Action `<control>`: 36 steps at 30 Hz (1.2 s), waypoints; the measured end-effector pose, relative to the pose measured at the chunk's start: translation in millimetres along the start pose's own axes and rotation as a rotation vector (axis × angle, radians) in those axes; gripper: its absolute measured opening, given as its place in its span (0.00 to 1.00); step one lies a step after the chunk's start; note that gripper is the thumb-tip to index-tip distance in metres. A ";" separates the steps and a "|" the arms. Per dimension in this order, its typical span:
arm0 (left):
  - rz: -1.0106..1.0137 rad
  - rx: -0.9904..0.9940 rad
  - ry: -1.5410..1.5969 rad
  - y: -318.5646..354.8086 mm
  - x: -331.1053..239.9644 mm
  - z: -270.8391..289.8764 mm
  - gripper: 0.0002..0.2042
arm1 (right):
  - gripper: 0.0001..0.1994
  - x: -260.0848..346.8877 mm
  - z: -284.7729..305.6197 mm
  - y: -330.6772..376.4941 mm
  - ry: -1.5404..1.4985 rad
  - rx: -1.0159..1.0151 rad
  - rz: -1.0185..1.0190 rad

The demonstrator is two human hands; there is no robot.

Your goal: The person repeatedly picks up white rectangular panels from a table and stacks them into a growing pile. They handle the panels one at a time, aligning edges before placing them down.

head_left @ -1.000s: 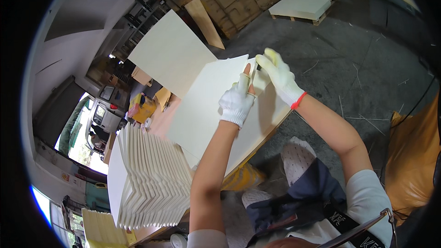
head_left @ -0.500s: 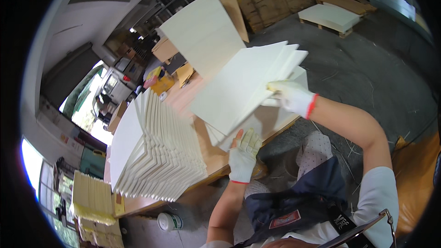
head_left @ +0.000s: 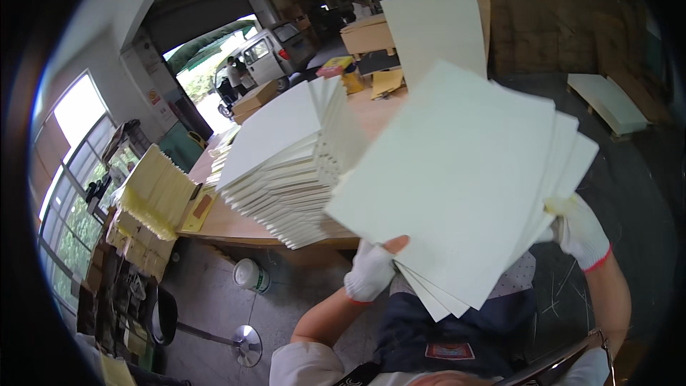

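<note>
Several white sheets of board (head_left: 450,179), fanned apart at their corners, are raised in front of me between both hands. My left hand (head_left: 370,270), in a white glove with the thumb tip bare, grips their lower left edge; its other fingers are hidden beneath. At the right edge, my gloved right hand (head_left: 577,232) is closed on the fanned corners. To the left on the table stands a tall stack of folded white boards (head_left: 275,146), its layers slightly uneven.
A wooden table (head_left: 214,223) runs under the stack. Behind the sheets a large white panel (head_left: 437,36) stands upright. A white bucket (head_left: 250,276) and a round metal stand base (head_left: 247,345) are on the floor. A low pallet with white sheets (head_left: 607,100) lies far right.
The sheets have been lifted off the table toward me and tipped up. My left hand has gone from open beside them to gripping their edge. The view has turned left.
</note>
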State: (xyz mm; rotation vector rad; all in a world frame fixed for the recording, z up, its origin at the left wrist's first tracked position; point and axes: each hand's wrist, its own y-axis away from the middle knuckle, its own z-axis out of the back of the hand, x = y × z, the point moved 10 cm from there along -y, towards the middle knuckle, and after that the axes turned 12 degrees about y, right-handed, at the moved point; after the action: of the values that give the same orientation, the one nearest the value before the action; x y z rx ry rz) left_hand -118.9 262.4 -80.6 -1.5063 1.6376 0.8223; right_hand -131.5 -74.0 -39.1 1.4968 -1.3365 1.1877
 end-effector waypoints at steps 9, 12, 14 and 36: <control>-0.734 -0.190 0.292 -21.4 -241.9 67.2 0.16 | 0.21 68.5 -296.5 -109.5 0.175 0.462 0.315; -0.715 -0.368 0.219 -42.4 -285.7 115.6 0.18 | 0.21 47.5 -359.7 -186.4 0.132 0.538 0.338; -0.658 -0.450 0.200 -82.1 -290.1 135.7 0.17 | 0.19 42.9 -362.5 -226.4 0.087 0.513 0.251; -0.719 0.160 -0.040 1.6 -122.8 -3.6 0.25 | 0.16 -51.4 -141.4 -101.6 0.594 0.571 -0.121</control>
State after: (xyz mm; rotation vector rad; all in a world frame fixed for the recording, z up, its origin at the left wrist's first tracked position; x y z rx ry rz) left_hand -117.7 322.4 26.7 -1.7692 0.9766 0.3101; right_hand -50.6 88.1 -50.4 1.3939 -0.5212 1.8449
